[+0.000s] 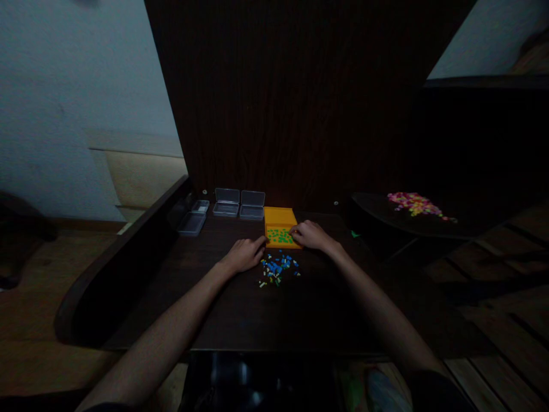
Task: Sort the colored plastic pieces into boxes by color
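Shown in the head view: forearms reaching forward over a dark tabletop [240, 312], with left hand [245, 254] palm-down and fingers curled at the front left corner of an open yellow box [280, 216], and right hand [311, 234] arched over its right side, fingertips drawn close together; too small and dim to tell of any piece held in either. Contained in the yellow box, scattered green pieces [278, 233]; heaped just in front, mostly blue loose pieces [279, 266]; lined up at back left, clear plastic boxes [252, 212], two with lids raised.
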Action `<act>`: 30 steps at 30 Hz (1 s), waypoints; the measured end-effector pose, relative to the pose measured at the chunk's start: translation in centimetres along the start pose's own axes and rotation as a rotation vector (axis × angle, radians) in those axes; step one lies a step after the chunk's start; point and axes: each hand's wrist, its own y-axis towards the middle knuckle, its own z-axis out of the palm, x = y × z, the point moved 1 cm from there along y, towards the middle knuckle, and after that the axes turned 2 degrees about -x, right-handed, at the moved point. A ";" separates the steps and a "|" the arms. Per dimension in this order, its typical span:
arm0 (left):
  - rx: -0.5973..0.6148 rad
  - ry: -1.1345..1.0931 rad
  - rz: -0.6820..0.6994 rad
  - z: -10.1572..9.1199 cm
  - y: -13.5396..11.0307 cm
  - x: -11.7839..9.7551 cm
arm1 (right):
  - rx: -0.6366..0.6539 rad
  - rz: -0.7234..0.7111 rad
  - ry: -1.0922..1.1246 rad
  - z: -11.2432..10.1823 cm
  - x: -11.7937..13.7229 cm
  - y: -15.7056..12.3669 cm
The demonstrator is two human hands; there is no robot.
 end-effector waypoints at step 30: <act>0.001 -0.020 -0.022 -0.1 -0.1 0.0 | 0.094 -0.251 0.225 1.3 4.0 -6.1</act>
